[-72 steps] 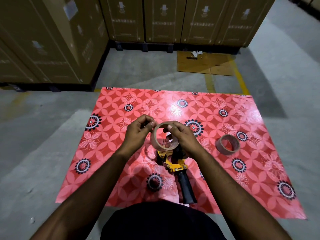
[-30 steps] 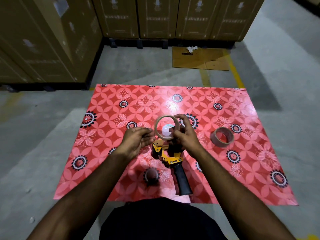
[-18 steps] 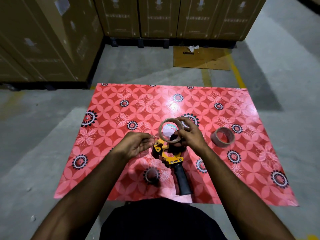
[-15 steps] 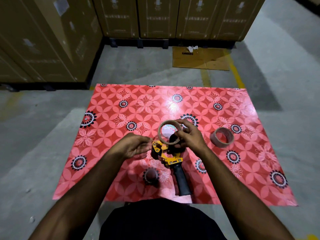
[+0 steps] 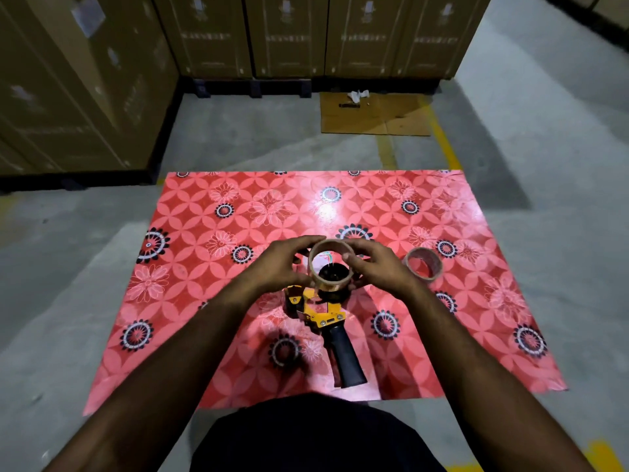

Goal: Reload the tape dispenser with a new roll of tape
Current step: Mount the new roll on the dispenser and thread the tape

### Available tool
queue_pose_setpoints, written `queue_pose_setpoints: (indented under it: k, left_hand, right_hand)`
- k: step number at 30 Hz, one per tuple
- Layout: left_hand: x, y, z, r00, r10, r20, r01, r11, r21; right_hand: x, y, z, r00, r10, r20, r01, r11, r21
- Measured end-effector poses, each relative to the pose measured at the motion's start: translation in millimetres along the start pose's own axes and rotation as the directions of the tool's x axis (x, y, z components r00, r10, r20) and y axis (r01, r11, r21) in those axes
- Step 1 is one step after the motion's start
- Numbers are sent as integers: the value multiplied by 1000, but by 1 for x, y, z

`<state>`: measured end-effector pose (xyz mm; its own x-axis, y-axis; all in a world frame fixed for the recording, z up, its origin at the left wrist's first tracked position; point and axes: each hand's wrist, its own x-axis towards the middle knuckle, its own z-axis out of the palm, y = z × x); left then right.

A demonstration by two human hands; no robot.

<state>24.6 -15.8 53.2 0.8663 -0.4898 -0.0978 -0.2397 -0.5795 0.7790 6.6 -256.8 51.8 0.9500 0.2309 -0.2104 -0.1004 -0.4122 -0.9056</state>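
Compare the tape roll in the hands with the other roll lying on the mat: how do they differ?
The held roll is gripped by both hands over the dispenser; the other roll lies untouched on the mat, to the right. The held roll looks slightly bigger. Both are brownish rings.

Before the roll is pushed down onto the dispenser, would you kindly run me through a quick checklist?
1. Both hands on the tape roll: left hand and right hand hold its sides: ok.
2. Roll lined up over the dispenser hub: hub shows through the core: ok.
3. Roll fully seated: not ok.
4. Tape dispenser resting on the red mat: ok.
5. Unwind direction: cannot tell.
6. Other roll apart, at right: ok.
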Motion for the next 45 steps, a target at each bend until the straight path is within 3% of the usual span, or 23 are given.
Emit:
queue_pose_setpoints:
  k: [2,4,9,20,31,37,41,45]
  left_hand:
    - [1,0,7,1000,-11,-9,11,998,-63]
    - [1,-3,13,999,-33,-16,32,995,-97]
    - [8,-7,24,997,-77,-27,75,993,-89]
    - [18,-20,36,990,-139,12,138,989,62]
    - [23,-22,39,987,-158,41,158,987,1]
    - [21,-25,36,989,-140,40,142,989,-46]
    - [21,-26,33,993,-116,20,115,992,54]
    - [20,-24,31,998,-37,43,23,957,288]
  right_hand:
    - [-4,6,-9,998,-4,69,3,1000,15]
    - [-7,13,-11,994,-43,98,52,994,-93]
    - [0,20,2,995,-99,24,102,950,-295]
    - [2,36,7,999,-47,4,46,956,-291]
    - [4,33,2,999,-29,39,43,910,-412]
    - [9,26,3,993,-92,79,119,857,-501]
    - [8,20,8,983,-167,73,180,840,-512]
    - [7,19,9,977,-194,85,208,809,-550]
